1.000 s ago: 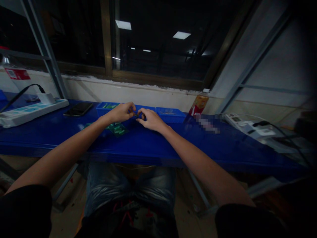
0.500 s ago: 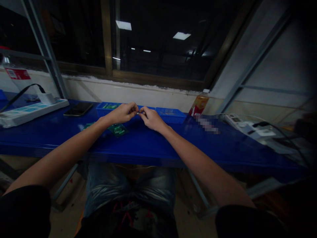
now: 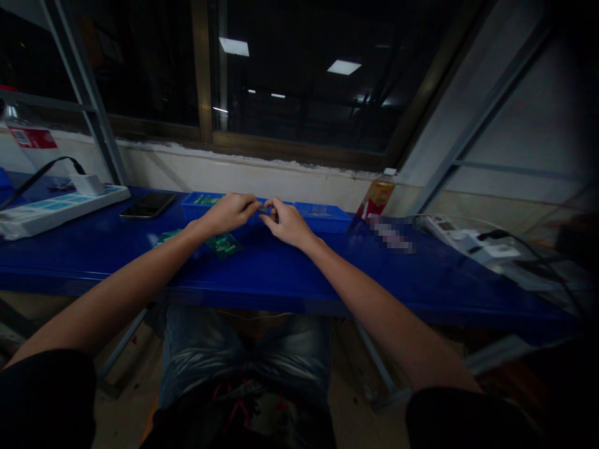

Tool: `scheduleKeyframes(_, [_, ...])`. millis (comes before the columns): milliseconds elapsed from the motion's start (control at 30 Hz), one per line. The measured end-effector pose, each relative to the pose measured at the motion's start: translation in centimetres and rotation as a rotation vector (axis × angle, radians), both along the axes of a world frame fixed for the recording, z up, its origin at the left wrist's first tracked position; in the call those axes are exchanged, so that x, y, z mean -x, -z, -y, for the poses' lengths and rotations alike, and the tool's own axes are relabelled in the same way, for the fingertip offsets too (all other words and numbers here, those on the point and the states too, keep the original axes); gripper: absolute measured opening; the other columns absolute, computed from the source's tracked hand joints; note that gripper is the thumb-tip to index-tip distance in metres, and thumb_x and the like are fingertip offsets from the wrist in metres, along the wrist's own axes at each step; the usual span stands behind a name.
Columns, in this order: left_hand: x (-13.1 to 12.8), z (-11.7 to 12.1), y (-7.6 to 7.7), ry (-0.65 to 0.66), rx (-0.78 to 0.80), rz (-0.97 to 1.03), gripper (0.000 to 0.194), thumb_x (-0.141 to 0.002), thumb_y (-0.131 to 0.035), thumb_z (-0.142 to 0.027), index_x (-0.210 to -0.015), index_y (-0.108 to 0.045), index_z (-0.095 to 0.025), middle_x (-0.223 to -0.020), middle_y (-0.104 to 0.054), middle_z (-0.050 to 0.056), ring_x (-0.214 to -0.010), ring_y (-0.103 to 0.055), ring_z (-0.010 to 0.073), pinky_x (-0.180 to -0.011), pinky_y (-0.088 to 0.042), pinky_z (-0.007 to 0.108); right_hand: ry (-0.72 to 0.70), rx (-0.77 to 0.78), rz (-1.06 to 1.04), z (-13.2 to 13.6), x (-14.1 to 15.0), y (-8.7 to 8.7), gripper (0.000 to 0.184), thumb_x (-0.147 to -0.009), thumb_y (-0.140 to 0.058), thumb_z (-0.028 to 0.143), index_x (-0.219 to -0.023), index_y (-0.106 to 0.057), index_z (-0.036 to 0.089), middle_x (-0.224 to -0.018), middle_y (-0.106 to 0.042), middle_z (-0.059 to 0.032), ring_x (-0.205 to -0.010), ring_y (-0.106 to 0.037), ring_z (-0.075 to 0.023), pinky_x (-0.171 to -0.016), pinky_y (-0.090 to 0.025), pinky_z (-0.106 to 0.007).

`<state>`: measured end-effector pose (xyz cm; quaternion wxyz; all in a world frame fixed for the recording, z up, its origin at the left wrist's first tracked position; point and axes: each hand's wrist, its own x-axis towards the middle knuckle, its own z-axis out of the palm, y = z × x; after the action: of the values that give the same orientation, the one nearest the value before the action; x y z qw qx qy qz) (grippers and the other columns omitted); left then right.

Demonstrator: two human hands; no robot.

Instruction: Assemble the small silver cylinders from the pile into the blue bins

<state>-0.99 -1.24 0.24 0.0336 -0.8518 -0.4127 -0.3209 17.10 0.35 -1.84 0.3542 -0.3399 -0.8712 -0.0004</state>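
Note:
My left hand (image 3: 230, 213) and my right hand (image 3: 286, 222) meet fingertip to fingertip above the blue table (image 3: 281, 274). The fingers of my left hand are pinched together, and a small piece between the two hands is too tiny and dim to name. My right thumb and forefinger curl toward that same spot. Behind my left hand stands a blue tray (image 3: 189, 212) with green pieces in it. Another blue tray (image 3: 327, 221) sits behind my right hand, holding small pale pieces. Below my left wrist lies a clear bag of green pieces (image 3: 224, 245).
To the left lie a black phone (image 3: 148, 205) and a white power strip (image 3: 65, 209) with a plug in it. A drink bottle (image 3: 377, 196) stands at the back right. Further right is another power strip (image 3: 482, 243) with cables. A larger bottle (image 3: 32, 140) is at far left.
My right fingers have shifted slightly, with the forefinger raised and the thumb lower. My left fingers have straightened a little toward the right hand. Everything on the table stays put.

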Motion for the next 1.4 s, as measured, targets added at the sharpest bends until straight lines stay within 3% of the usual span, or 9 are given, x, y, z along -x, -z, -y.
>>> scheduleKeyframes(200, [-0.1, 0.2, -0.2, -0.033, 0.038, -0.027, 0.035, -0.088, -0.035, -0.033, -0.074, -0.061, -0.013, -0.066, -0.063, 0.007, -0.057, -0.053, 0.0113, -0.058, -0.037, 0.025, 0.017, -0.032, 0.015, 0.4, 0.0, -0.4, 0.019, -0.087, -0.042, 0.031, -0.091, -0.055, 0.018, -0.073, -0.060, -0.0023, -0.063, -0.051, -0.0127, -0.060, -0.033, -0.025])
scheduleKeyframes(467, [-0.1, 0.6, -0.3, -0.019, 0.034, -0.012, 0.032, -0.085, -0.040, -0.032, -0.099, -0.060, -0.013, -0.070, -0.064, 0.005, -0.058, -0.054, 0.0117, -0.059, -0.037, 0.024, 0.095, -0.049, 0.040, 0.5, 0.0, -0.5, 0.030, -0.090, -0.033, 0.034, -0.082, -0.057, 0.017, -0.076, -0.063, -0.0044, -0.071, -0.055, -0.0150, -0.062, -0.032, -0.026])
scheduleKeyframes(833, [-0.7, 1.0, -0.4, -0.035, 0.054, -0.060, 0.030, -0.087, -0.031, -0.029, -0.078, -0.055, -0.014, -0.061, -0.057, 0.003, -0.056, -0.050, 0.0131, -0.059, -0.036, 0.026, 0.045, -0.027, 0.061, 0.9, 0.3, -0.6, 0.026, -0.087, -0.039, 0.038, -0.082, -0.054, 0.017, -0.065, -0.057, -0.0012, -0.057, -0.047, -0.0122, -0.055, -0.027, -0.024])
scheduleKeyframes(1400, [-0.3, 0.6, 0.0, 0.010, -0.024, -0.053, 0.027, -0.083, -0.029, -0.023, -0.070, -0.052, -0.016, -0.059, -0.050, 0.002, -0.053, -0.042, 0.0120, -0.055, -0.031, 0.027, 0.059, -0.136, 0.125, 1.9, 0.9, -0.6, 0.018, -0.087, -0.039, 0.027, -0.081, -0.053, 0.017, -0.075, -0.059, -0.0059, -0.067, -0.049, -0.0150, -0.062, -0.031, -0.027])
